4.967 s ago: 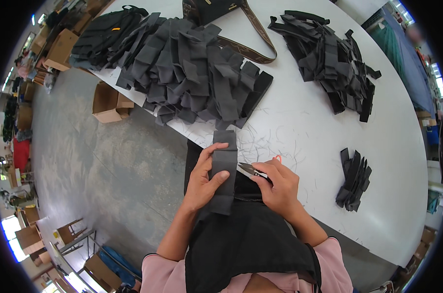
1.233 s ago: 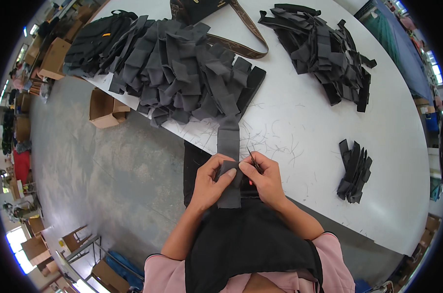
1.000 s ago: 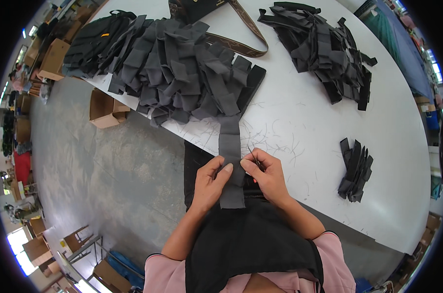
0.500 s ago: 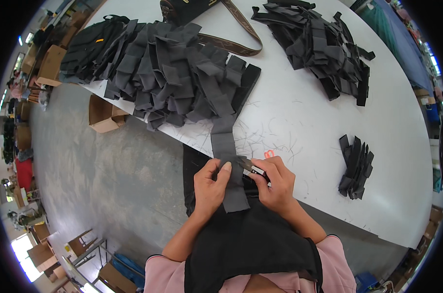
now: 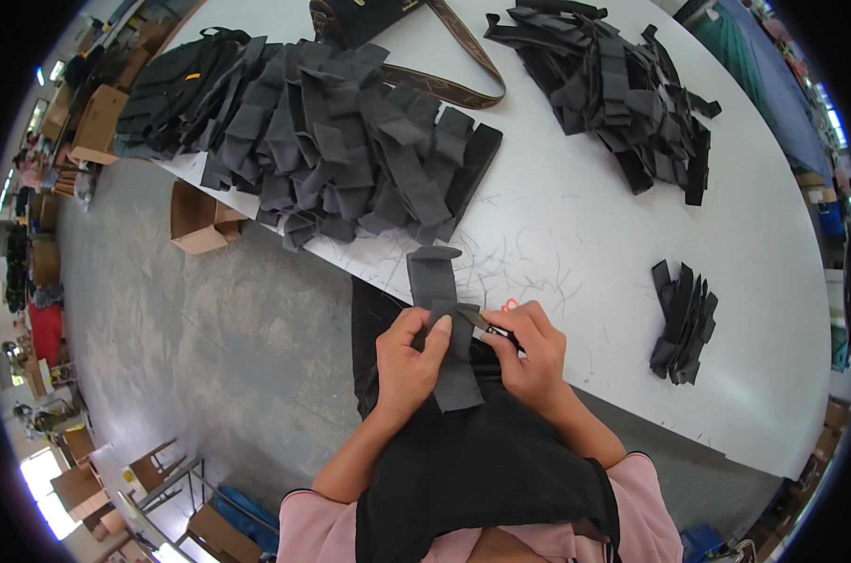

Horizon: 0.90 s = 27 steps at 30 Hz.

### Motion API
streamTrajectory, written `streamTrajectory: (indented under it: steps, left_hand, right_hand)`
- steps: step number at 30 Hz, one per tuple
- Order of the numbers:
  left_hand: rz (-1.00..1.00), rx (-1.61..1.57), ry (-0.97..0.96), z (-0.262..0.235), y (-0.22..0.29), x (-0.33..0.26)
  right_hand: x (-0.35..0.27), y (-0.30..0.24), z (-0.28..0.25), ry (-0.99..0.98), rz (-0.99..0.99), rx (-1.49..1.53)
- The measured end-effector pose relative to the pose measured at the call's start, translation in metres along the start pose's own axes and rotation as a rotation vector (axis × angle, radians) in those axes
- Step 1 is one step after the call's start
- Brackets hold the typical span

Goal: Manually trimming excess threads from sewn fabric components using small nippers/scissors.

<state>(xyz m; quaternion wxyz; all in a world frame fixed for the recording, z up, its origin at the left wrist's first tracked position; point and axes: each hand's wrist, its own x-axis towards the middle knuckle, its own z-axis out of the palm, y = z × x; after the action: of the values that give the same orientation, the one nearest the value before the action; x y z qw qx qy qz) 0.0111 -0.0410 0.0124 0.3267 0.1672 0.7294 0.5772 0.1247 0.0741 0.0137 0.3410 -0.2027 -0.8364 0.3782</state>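
My left hand (image 5: 411, 358) pinches a dark grey fabric strip (image 5: 458, 380) between thumb and fingers, over the table's near edge. The strip hangs down toward my black apron, and its far end curls over. In my right hand (image 5: 530, 352) is a pair of thread snips (image 5: 482, 325), its blades pointing left at a small flap on the strip's right side. Whether the blades touch the cloth is hard to tell. Beyond my right fingers shows a small orange loop (image 5: 510, 305).
Cut threads litter the white table (image 5: 575, 272). A large heap of grey strips (image 5: 322, 141) lies at the far left, beside a black backpack (image 5: 186, 89). Two more piles, one large (image 5: 622, 103) and one small (image 5: 684, 324), lie to the right. An open cardboard box (image 5: 200, 220) stands below the table's left edge.
The strip's far end has come away from the big heap and now curls over near the table edge. My hands have barely moved; the snips are tilted differently.
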Motion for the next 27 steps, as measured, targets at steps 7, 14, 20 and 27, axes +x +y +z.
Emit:
streamTrajectory:
  steps: [7, 14, 20, 27]
  left_hand:
    - [0.227, 0.242, 0.038, 0.0, 0.003, -0.001]
    - [0.276, 0.234, 0.029, 0.001, 0.003, -0.002]
    - [0.255, 0.244, 0.036, 0.0, 0.0, -0.001]
    - [-0.199, -0.346, -0.044, -0.005, 0.009, 0.002]
  right_hand:
    - [0.008, -0.009, 0.005, -0.084, 0.008, -0.005]
    - [0.006, -0.008, 0.009, -0.077, 0.011, -0.007]
    - [0.003, -0.01, 0.008, -0.08, -0.006, -0.061]
    - [0.003, -0.01, -0.001, 0.014, 0.134, 0.127]
